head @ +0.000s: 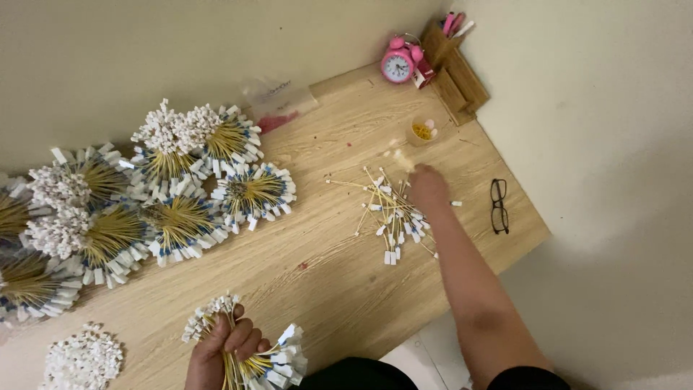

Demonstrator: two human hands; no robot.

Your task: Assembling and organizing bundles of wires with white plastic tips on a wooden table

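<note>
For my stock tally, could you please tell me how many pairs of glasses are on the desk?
1. The black-framed glasses lie on the wooden desk near its right edge, right of the right hand and the loose yellow cables. More could be hidden out of view.

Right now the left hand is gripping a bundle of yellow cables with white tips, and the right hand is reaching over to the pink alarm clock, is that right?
Not quite. The left hand does grip the bundle of yellow cables, but the right hand is at the loose pile of cables on the table, not at the pink alarm clock, which stands apart near the wall. The head view shows this.
</note>
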